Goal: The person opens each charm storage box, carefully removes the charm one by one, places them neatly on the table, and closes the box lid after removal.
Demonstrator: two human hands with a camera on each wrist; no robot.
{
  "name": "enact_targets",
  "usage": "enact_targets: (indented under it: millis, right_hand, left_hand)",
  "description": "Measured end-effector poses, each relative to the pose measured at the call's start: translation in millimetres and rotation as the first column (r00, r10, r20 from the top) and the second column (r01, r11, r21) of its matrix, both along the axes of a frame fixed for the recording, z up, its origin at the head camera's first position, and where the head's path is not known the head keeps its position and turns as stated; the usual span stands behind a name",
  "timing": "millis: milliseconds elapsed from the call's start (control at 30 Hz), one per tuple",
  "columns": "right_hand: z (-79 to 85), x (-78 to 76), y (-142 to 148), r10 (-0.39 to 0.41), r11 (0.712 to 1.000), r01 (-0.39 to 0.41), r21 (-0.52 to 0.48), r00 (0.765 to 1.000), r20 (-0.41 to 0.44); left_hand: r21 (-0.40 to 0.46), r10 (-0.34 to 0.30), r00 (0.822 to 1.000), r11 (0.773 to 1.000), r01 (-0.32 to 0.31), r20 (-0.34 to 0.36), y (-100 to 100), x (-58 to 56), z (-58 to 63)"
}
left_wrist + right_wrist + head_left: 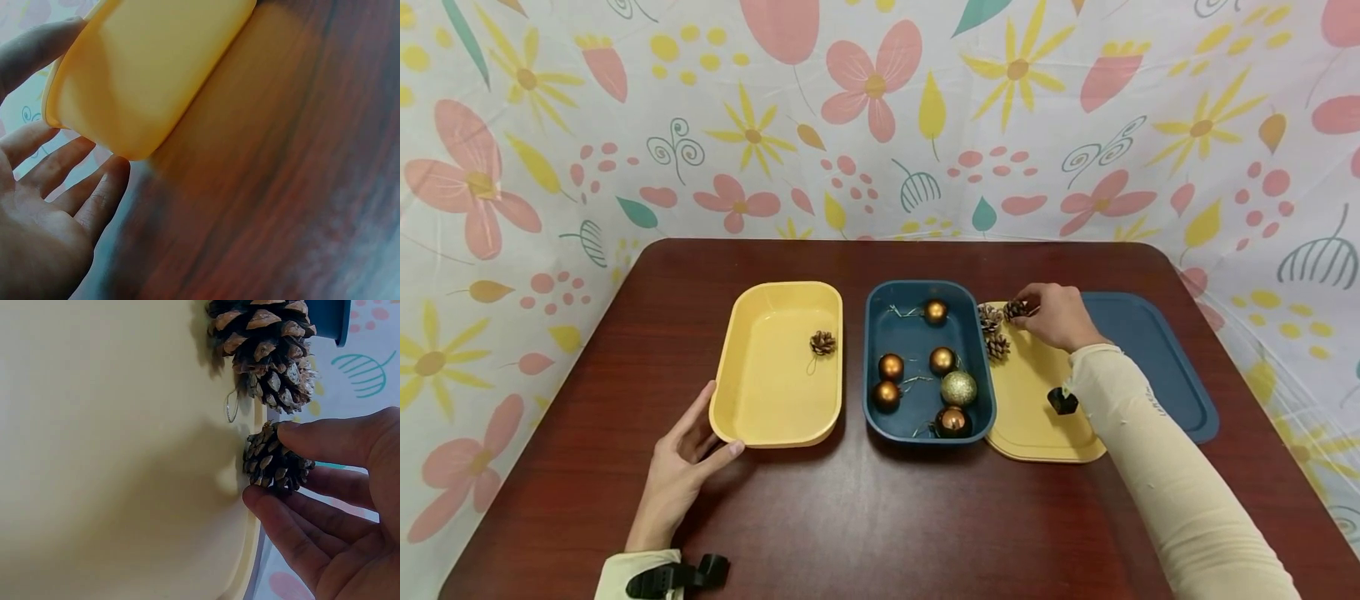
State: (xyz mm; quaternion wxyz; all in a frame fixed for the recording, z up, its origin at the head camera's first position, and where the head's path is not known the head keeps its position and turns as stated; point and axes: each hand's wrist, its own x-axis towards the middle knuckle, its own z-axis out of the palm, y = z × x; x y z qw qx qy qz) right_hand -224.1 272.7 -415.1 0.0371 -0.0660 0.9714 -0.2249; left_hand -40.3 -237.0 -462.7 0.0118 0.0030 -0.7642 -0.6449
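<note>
My right hand (1058,317) pinches a small pine cone (275,459) between thumb and fingertips, at the back edge of the yellow lid (1045,400). Beside it on that lid lie more pine cones (997,347), close to the blue container's wall. My left hand (681,471) rests against the near left corner of the yellow container (760,375), fingers spread fairly straight along the left side and thumb at the front. In the left wrist view, the fingertips (115,172) meet the container's outer wall. One pine cone (822,342) with a string loop lies inside it.
Between the yellow container and yellow lid stands a blue container (868,333) with several copper baubles (891,367) and a glittery gold bauble (958,388). A blue lid (1187,392) lies at the right, partly under my forearm. A patterned cloth (880,125) hangs behind the brown table (880,517).
</note>
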Motion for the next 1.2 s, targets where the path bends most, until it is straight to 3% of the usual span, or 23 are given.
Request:
enact_targets:
  millis: [900, 1200]
  right_hand:
    - [0.2, 0.4, 0.2, 0.005, 1.0, -0.005, 0.001, 1.0, 0.01]
    - [16.7, 1.0, -1.0, 0.011, 0.999, -0.012, 0.036, 0.999, 0.031]
  left_hand:
    - [0.003, -0.002, 1.0, 1.0, 0.002, 0.013, 1.5, -0.4, 0.4]
    - [-0.005, -0.001, 1.0, 1.0, 0.001, 0.009, 1.5, -0.8, 0.4]
